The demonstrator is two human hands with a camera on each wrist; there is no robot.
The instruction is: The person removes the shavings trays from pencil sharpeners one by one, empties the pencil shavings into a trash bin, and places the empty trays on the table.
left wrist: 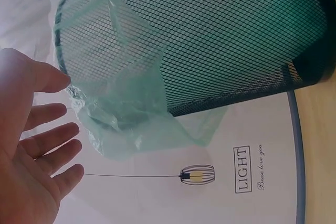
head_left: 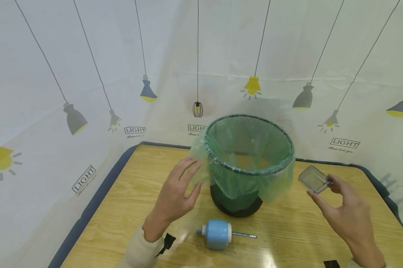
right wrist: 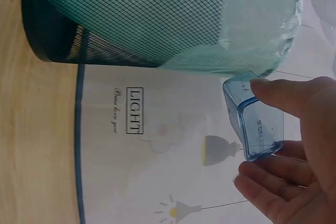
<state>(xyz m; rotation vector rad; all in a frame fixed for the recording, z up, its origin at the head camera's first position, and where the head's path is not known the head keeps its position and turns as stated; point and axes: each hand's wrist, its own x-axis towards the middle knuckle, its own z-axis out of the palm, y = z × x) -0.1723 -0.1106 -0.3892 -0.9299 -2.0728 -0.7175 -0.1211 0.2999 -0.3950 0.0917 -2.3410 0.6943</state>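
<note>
In the head view my right hand (head_left: 352,214) pinches a small clear plastic sharpener drawer (head_left: 313,179) between thumb and fingers, just right of the bin's rim. The right wrist view shows the bluish see-through drawer (right wrist: 260,124) with no shavings visible inside. A dark mesh waste bin (left wrist: 226,40) stands upright, lined with a thin green bag (head_left: 248,182) folded over its rim. My left hand (head_left: 178,191) is raised at the bin's left side, fingers spread and holding nothing, close to the overhanging bag. A blue pencil sharpener (head_left: 217,233) lies in front of the bin.
A pencil (head_left: 244,235) sticks out from the sharpener's right end, and dark crumbs lie around it. The wooden table (head_left: 121,208) has a dark blue edge. Behind it hangs a white sheet (head_left: 174,48) printed with lamps.
</note>
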